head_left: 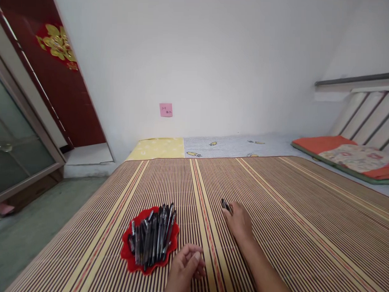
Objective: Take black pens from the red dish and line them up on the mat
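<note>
My right hand (pixel 239 220) is closed round a dark pen (pixel 225 204), whose black end sticks out past the fingers just over the striped mat. My left hand (pixel 188 265) hovers nearer to me with its fingers loosely curled and apart, holding nothing that I can see. Left of it lies a red plate (pixel 143 213) with a scalloped rim. Several black and clear pens (pixel 154 236) are heaped on that plate, most pointing away from me, some crossing the others.
A striped bamboo mat (pixel 275 217) covers the bed. Beyond it show a yellow cloth (pixel 158 149) and a patterned sheet (pixel 226 148). An orange-edged pillow (pixel 322 145) lies far right by the white headboard (pixel 371 114). A pink note (pixel 166 110) sticks to the wall.
</note>
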Demonstrator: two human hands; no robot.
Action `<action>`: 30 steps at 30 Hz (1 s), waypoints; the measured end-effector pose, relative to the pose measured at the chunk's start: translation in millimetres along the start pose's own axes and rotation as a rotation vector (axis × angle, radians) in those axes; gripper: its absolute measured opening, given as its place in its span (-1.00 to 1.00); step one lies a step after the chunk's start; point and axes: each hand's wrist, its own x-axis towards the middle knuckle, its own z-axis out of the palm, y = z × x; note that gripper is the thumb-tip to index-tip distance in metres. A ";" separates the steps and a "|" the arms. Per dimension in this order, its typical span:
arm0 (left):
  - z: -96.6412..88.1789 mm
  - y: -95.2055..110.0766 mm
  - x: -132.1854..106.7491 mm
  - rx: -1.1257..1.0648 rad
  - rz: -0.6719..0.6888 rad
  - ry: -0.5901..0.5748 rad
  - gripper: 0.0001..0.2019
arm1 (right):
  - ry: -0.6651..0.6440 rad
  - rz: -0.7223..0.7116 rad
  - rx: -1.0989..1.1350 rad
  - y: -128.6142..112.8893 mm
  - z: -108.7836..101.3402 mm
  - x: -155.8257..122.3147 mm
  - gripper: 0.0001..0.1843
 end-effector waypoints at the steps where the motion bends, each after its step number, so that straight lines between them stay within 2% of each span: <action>1: -0.4 -0.3 0.5 0.001 0.001 -0.007 -0.53 | -0.018 0.028 -0.007 -3.8 2.5 5.3 -0.73; 6: -2.9 -2.5 3.8 -0.016 -0.009 -0.010 -0.50 | -0.046 0.075 -0.049 -7.7 12.7 20.3 -0.77; 10: -3.3 -4.4 4.3 -0.033 -0.012 0.003 -0.50 | -0.050 0.090 -0.066 -2.2 9.5 22.9 -0.75; 15: -3.1 -2.1 3.2 -0.022 -0.032 -0.009 -0.49 | -0.077 0.084 -0.056 8.4 -1.1 11.2 -0.66; 20: -1.9 -3.6 2.7 -0.007 -0.039 -0.024 -0.50 | -0.105 0.137 -0.050 22.7 -14.8 -5.4 -0.81; 24: 0.1 -7.2 2.6 -0.011 -0.022 -0.012 -0.51 | -0.048 0.132 0.072 11.7 -18.7 -9.7 -0.81; 27: 0.0 -7.9 3.0 -0.012 -0.014 -0.005 -0.50 | -0.095 0.065 0.087 -4.1 -11.5 -10.3 -0.81; 30: -2.1 -8.4 4.5 -0.018 -0.015 0.001 -0.48 | -0.135 0.068 0.042 -10.1 -4.0 -10.3 -0.82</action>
